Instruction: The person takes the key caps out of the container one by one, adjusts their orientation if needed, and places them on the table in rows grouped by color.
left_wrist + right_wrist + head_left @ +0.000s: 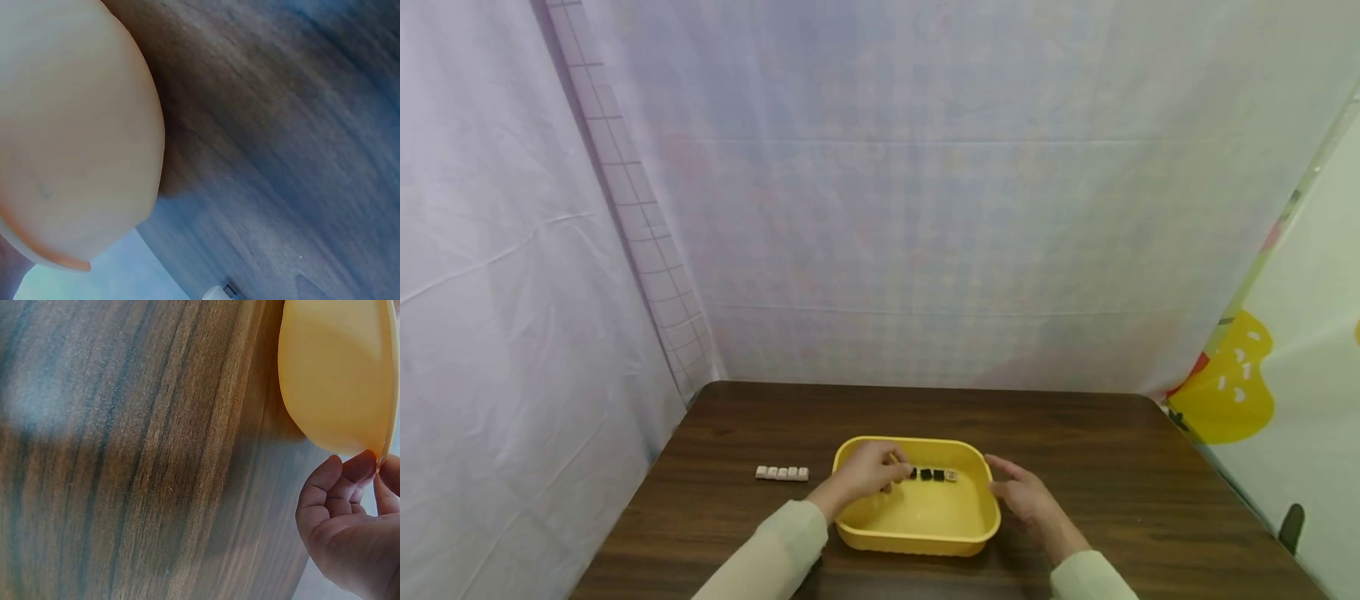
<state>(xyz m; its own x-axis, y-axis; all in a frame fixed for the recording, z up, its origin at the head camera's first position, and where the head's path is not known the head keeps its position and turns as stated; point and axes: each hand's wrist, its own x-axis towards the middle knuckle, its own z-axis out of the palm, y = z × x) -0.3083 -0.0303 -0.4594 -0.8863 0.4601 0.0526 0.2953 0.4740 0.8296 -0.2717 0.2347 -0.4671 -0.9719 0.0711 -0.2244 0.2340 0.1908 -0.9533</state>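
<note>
My left hand (867,473) reaches over the left wall into a yellow plastic tray (925,537). Its curled thumb and fingers pinch at the left end of a row of small square keycaps (938,475), mostly black with a whitish one at the right end. The fingers partly cover the keycap they hold. At the tray's right side, my right hand (1030,502) grips the rim between thumb and fingers, also visible in the right wrist view, where the fingertips (361,464) meet the rim. The left wrist view shows the tray's outer wall (81,137), with the left hand hidden.
Left of the tray, several white keycaps (782,473) stand in a row on the dark wood table (1075,433). Pale curtains (925,208) hang behind the table and along its left side. A printed cloth (1300,375) hangs at the right.
</note>
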